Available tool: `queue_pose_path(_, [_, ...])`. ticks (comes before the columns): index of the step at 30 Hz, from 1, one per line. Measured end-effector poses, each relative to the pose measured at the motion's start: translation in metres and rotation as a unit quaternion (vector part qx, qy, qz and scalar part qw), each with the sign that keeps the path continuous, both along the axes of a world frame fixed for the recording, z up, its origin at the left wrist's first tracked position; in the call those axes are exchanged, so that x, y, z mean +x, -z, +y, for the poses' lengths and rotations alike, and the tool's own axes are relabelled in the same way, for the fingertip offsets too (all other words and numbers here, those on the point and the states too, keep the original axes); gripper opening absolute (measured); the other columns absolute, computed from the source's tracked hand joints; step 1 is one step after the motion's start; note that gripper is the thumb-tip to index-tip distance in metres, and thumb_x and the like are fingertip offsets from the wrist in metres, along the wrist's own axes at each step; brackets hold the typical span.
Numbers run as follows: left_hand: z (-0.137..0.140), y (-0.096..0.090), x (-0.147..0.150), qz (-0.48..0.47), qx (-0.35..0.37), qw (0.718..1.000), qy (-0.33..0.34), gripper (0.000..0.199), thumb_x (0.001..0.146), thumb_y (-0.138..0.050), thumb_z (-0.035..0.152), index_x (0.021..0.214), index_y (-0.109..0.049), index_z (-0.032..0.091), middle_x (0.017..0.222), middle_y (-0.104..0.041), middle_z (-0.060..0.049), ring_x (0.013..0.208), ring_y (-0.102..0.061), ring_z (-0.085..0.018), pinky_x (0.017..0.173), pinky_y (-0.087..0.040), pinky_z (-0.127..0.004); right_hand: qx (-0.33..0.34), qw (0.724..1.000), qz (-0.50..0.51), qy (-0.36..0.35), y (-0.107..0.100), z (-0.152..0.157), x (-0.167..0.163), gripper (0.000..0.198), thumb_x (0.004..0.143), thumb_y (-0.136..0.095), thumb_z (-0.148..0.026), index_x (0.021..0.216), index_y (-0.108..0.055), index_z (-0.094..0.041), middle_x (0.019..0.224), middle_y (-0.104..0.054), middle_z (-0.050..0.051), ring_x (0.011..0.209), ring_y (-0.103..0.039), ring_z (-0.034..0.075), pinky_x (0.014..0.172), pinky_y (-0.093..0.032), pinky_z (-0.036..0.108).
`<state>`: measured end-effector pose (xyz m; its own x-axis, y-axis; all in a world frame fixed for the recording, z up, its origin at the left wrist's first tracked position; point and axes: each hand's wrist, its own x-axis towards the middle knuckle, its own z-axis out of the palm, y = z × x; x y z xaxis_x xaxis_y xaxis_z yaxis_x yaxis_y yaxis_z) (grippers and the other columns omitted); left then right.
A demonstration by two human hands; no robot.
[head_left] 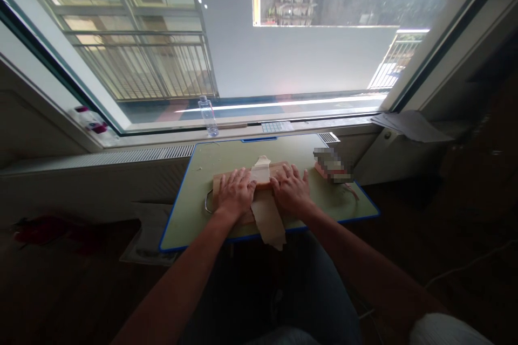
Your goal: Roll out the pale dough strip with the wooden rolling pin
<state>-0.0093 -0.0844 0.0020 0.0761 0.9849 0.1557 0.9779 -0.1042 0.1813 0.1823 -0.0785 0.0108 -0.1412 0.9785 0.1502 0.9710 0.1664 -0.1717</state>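
Note:
A wooden board (218, 183) with a metal handle at its left end lies on the small table (194, 199). Across it runs a long pale beige strip (269, 221) with ragged edges, its near end hanging past the table's front edge; whether it is dough or paper I cannot tell. A short orange-brown bar (265, 186) crosses the strip between my hands. Left of the strip, my left hand (234, 191) lies palm down with fingers stretched forward. My right hand (292, 187) presses down on the other side, fingers spread. What lies under both palms is hidden.
A blurred-out package (332, 164) sits on the table's right side. Behind, the windowsill (178, 140) bears a clear plastic bottle (208, 117) and another bottle (91, 119) at the left. Papers (410, 125) rest at the right, and a cable (465, 265) runs below.

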Motion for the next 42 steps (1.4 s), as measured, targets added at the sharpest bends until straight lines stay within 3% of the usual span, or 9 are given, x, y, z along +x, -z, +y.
queue_pose_path(4, [0.028, 0.004, 0.004, 0.019, 0.010, 0.999, -0.026, 0.059, 0.109, -0.030, 0.047, 0.158, -0.056, 0.028, 0.171, -0.046, -0.007, 0.158, -0.040, -0.031, 0.132, -0.025, -0.062, 0.013, 1.000, -0.012, 0.001, 0.006, 0.029, -0.004, 0.060, 0.113, -0.029, -0.049, 0.160, -0.053, -0.022, 0.173, -0.041, 0.012, 0.161, -0.029, 0.037, 0.129, -0.016, 0.067])
queue_pose_path(12, [0.086, -0.004, 0.003, 0.017, -0.051, 0.998, -0.036, 0.059, 0.108, -0.029, 0.050, 0.157, -0.055, 0.032, 0.172, -0.044, -0.009, 0.158, -0.038, -0.031, 0.129, -0.027, -0.064, -0.037, 0.999, 0.003, 0.016, 0.004, 0.087, -0.007, 0.070, 0.109, -0.033, -0.064, 0.162, -0.052, -0.022, 0.172, -0.042, 0.013, 0.157, -0.035, 0.040, 0.127, -0.023, 0.065])
queue_pose_path(17, [0.122, -0.009, -0.001, -0.002, -0.079, 0.997, -0.022, 0.061, 0.106, -0.028, 0.054, 0.157, -0.054, 0.032, 0.172, -0.043, -0.010, 0.158, -0.038, -0.033, 0.127, -0.028, -0.067, -0.049, 0.998, 0.029, 0.013, 0.000, 0.125, -0.010, 0.073, 0.107, -0.034, -0.071, 0.155, -0.059, -0.021, 0.167, -0.049, 0.014, 0.153, -0.039, 0.037, 0.125, -0.027, 0.063])
queue_pose_path(24, [0.152, -0.007, -0.002, -0.015, -0.022, 0.999, -0.034, 0.054, 0.106, -0.034, 0.048, 0.144, -0.065, 0.023, 0.157, -0.058, -0.016, 0.141, -0.054, -0.034, 0.121, -0.039, -0.061, -0.038, 0.997, 0.065, 0.020, 0.002, 0.161, -0.014, 0.069, 0.106, -0.041, -0.066, 0.145, -0.066, -0.015, 0.156, -0.060, 0.018, 0.144, -0.049, 0.035, 0.122, -0.032, 0.058])
queue_pose_path(28, [0.151, -0.008, -0.001, -0.014, -0.013, 0.999, -0.039, 0.053, 0.107, -0.034, 0.046, 0.140, -0.067, 0.021, 0.152, -0.062, -0.017, 0.136, -0.057, -0.034, 0.117, -0.043, -0.058, -0.037, 0.996, 0.071, 0.025, 0.002, 0.161, -0.014, 0.067, 0.106, -0.042, -0.065, 0.143, -0.067, -0.015, 0.153, -0.062, 0.018, 0.143, -0.050, 0.035, 0.122, -0.032, 0.056])
queue_pose_path(34, [0.129, -0.009, 0.001, -0.004, -0.022, 0.999, -0.031, 0.052, 0.107, -0.035, 0.049, 0.144, -0.065, 0.027, 0.156, -0.060, -0.012, 0.139, -0.054, -0.033, 0.121, -0.039, -0.058, -0.037, 0.998, 0.042, 0.022, 0.000, 0.138, -0.011, 0.069, 0.106, -0.041, -0.067, 0.148, -0.063, -0.017, 0.158, -0.058, 0.017, 0.145, -0.048, 0.036, 0.122, -0.032, 0.056])
queue_pose_path(39, [0.094, -0.006, 0.006, -0.010, -0.044, 0.998, -0.037, 0.057, 0.108, -0.031, 0.057, 0.152, -0.060, 0.035, 0.168, -0.050, -0.007, 0.152, -0.044, -0.032, 0.126, -0.031, -0.062, -0.010, 0.999, 0.019, 0.032, 0.004, 0.098, -0.010, 0.065, 0.107, -0.039, -0.061, 0.153, -0.060, -0.019, 0.161, -0.056, 0.015, 0.146, -0.046, 0.037, 0.122, -0.032, 0.057])
queue_pose_path(42, [0.061, -0.002, 0.006, -0.011, -0.033, 0.999, -0.032, 0.060, 0.108, -0.030, 0.059, 0.154, -0.059, 0.034, 0.169, -0.049, -0.008, 0.155, -0.041, -0.034, 0.128, -0.028, -0.063, 0.030, 0.999, 0.001, 0.027, 0.009, 0.063, -0.007, 0.060, 0.110, -0.037, -0.055, 0.153, -0.060, -0.021, 0.163, -0.054, 0.013, 0.151, -0.041, 0.037, 0.125, -0.025, 0.059])
